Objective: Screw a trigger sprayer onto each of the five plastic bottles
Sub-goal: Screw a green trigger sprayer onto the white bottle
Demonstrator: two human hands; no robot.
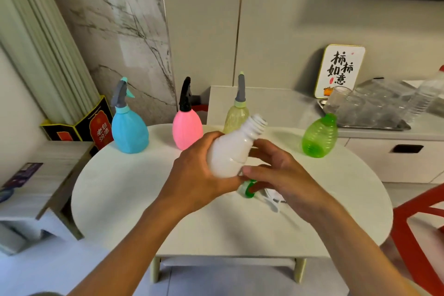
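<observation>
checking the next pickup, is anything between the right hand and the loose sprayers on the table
Nothing visible blocks it. The right hand hovers right over the green-collared sprayer and the white sprayer lying on the table. The left hand holds the white bottle just above and left of them.

Colours on and around the white table (125,190)

At upper left a blue bottle (129,132) wears a grey sprayer (119,94) with teal tip; the pink bottle (187,130) has a black sprayer (185,94); the pale yellow bottle (235,119) a grey one with mint collar. Centre, a plain white bottle (230,151); right, a ribbed clear-green bottle (318,138). A green-collared white sprayer (248,191) lies below centre. Grey-veined marble wall (115,31) upper left, red chair (422,235) lower right, gold-edged white sign (340,71) with black lettering
</observation>
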